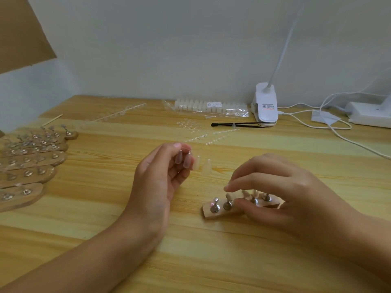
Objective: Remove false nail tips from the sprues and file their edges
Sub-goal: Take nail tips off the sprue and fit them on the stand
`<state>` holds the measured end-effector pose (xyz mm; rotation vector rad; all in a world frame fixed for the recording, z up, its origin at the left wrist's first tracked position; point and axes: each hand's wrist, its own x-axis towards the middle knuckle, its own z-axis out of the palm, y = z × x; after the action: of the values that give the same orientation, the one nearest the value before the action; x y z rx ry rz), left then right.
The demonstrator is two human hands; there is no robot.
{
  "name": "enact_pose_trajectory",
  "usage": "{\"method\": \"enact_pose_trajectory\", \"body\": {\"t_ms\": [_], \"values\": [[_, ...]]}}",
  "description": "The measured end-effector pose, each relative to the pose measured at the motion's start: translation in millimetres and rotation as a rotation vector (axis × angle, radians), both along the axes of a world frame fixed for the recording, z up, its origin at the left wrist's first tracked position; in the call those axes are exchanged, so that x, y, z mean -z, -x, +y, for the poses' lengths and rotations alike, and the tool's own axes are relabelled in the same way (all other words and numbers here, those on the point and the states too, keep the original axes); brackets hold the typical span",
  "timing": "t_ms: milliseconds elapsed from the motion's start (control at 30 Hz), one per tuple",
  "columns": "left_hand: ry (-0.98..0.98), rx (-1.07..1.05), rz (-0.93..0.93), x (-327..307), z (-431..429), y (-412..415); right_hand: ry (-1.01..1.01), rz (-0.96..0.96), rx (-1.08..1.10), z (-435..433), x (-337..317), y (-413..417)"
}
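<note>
the left hand (pixel 160 172), just left of centre frame, pinches a short clear sprue strip (pixel 201 166) with two false nail tips hanging off it. the right hand (pixel 281 193), lower right of centre, hovers with narrowed fingers over a small wooden holder block (pixel 220 210) studded with metal stands; whether it grips a tip i cannot tell. this looks like the detaching step, and no file shows in either hand. next, likely, a twist to free another tip. spent sprues (pixel 203 134) lie above centre, a bagged pack (pixel 211 106) beyond, more holder blocks (pixel 31 163) at left.
</note>
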<state>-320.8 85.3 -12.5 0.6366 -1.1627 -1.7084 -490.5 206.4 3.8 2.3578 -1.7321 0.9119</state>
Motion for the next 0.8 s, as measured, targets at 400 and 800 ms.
{"method": "enact_pose_trajectory", "body": {"t_ms": [400, 800], "values": [[0.019, 0.045, -0.042, 2.9, -1.6, -1.1, -0.029, 0.048, 0.019, -3.3, 1.7, -3.8], [0.217, 0.129, -0.144, 0.5, 5.5, -1.7, -0.046, -0.467, 0.063, -0.5, -13.7, 11.4]]}}
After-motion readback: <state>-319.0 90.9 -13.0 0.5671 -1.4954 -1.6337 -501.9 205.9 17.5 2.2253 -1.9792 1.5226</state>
